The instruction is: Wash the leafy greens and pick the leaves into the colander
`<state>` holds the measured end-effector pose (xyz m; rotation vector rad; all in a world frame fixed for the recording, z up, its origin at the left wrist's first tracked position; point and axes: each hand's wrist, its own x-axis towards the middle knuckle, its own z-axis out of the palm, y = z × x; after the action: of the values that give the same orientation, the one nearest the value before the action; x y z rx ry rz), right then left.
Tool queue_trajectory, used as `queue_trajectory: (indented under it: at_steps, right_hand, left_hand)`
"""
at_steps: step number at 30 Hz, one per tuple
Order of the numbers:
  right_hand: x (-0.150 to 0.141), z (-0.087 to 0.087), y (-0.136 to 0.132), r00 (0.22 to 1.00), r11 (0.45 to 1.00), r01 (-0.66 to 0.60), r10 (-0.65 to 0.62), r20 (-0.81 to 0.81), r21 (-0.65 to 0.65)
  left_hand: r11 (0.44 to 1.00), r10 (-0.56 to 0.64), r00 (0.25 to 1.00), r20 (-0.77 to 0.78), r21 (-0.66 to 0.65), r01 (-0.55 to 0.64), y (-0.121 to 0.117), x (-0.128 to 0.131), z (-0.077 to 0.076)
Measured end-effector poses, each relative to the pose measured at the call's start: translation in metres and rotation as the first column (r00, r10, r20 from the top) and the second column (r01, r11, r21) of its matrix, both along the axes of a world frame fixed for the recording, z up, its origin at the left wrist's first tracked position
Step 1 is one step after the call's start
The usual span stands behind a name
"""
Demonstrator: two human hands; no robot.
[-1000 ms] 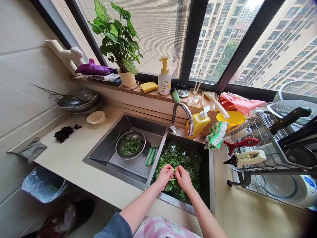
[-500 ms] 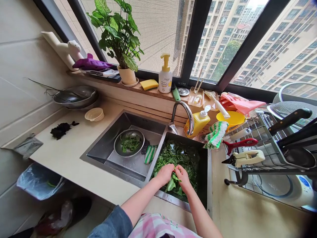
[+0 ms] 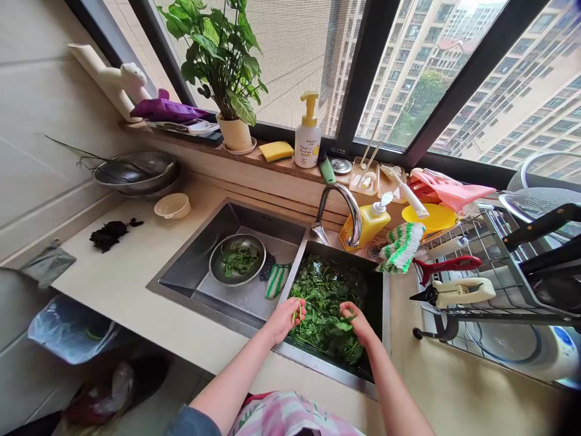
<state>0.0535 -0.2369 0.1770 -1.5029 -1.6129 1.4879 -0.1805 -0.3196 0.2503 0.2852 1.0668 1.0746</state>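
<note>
Leafy greens (image 3: 320,306) crowd the right basin (image 3: 386,309), wet, thickest from its left wall toward the front; water glints near the back edge; left hand (image 3: 285,319) sits over the front-left corner, thumb and fingers pinched together on a bit of pale stem (image 3: 296,313); right hand (image 3: 355,321) is over the front-right part, fingers closed on a leafy sprig (image 3: 344,326); hands well apart, greens between and below.

Progress, my read from where I stand: stem and sprig look like two parts of one stalk, so that one seems split; small heap (image 3: 240,259) of greens lies in a metal bowl (image 3: 216,261) in the left basin (image 3: 184,284), maybe sorted, maybe a separate lot, can't tell; bulk in the right basin looks mostly left to do.

Outward: striped cloth (image 3: 277,280) and dark scrubber (image 3: 267,266) between bowl and the left basin's right edge; faucet (image 3: 356,227) and yellow bottle (image 3: 365,224) at the right basin's back edge; worktop (image 3: 213,345) has a dark clump (image 3: 111,234) near its left edge, wok (image 3: 136,171) in the back-left corner; lined bin (image 3: 68,339) below the front edge, something green inside, too small to identify.
</note>
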Motion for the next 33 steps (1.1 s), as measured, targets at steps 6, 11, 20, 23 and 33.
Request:
queue_trajectory:
  at_steps: [6,11,20,23,33]
  right_hand:
    - [-0.035,-0.018,0.011,0.759,0.919,-0.368,0.212,0.616,0.138]
    - [-0.084,-0.040,0.022,0.653,0.919,-0.388,0.225,0.723,0.064]
    - [-0.048,-0.027,0.040,0.824,0.979,-0.198,0.138,0.549,0.051]
    - [-0.035,-0.004,0.022,0.963,0.988,-0.149,0.156,0.218,-0.049]
    - [-0.046,0.057,0.004,0.957,0.957,-0.279,0.271,-0.102,-0.078]
  left_hand:
    - [0.993,-0.114,0.985,-0.127,0.023,0.118,-0.014,-0.004,0.000]
    - [0.968,-0.241,0.940,-0.242,0.008,0.250,-0.020,-0.004,0.002]
    - [0.956,-0.268,0.801,-0.536,-0.049,0.288,0.033,0.005,-0.020]
    - [0.935,-0.204,0.667,-0.717,0.061,0.350,0.052,0.013,-0.030]
    - [0.635,-0.101,0.480,-0.871,0.315,0.705,0.057,0.015,-0.007]
